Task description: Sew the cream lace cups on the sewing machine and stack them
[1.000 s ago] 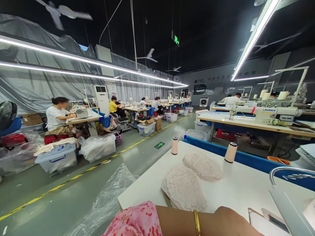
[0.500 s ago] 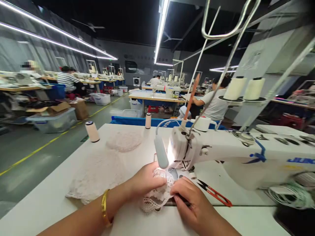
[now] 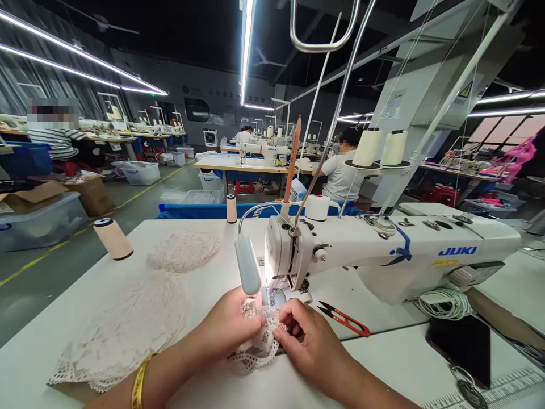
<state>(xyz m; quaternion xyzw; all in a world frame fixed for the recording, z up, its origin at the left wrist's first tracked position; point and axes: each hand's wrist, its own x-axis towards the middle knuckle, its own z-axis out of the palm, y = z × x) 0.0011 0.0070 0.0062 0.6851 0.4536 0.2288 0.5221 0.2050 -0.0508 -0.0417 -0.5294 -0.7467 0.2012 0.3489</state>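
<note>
A strip of pale lace trim (image 3: 259,355) lies bunched in front of the sewing machine (image 3: 332,244), just below its needle area. My left hand (image 3: 230,326) is closed on the lace, thumb on top. From the other side, my right hand (image 3: 306,335) pinches the lace edge between thumb and fingers. The grey machine lamp (image 3: 247,266) lights the spot and partly covers the fabric behind it. Left of my hands spreads a large pile of lace (image 3: 128,318), with a smaller lace heap (image 3: 187,250) beyond it.
Red-handled thread snips (image 3: 347,321) lie right of my hands. A thread cone (image 3: 113,238) and a smaller one (image 3: 231,208) stand at the table's far side. A black phone (image 3: 460,346), a coiled cable (image 3: 445,303) and a ruler (image 3: 506,386) are at right. People sit at other machines.
The view has turned right, so the phone and ruler now show. Both hands keep hold of the lace; the right fingers have bent and risen slightly at its edge.
</note>
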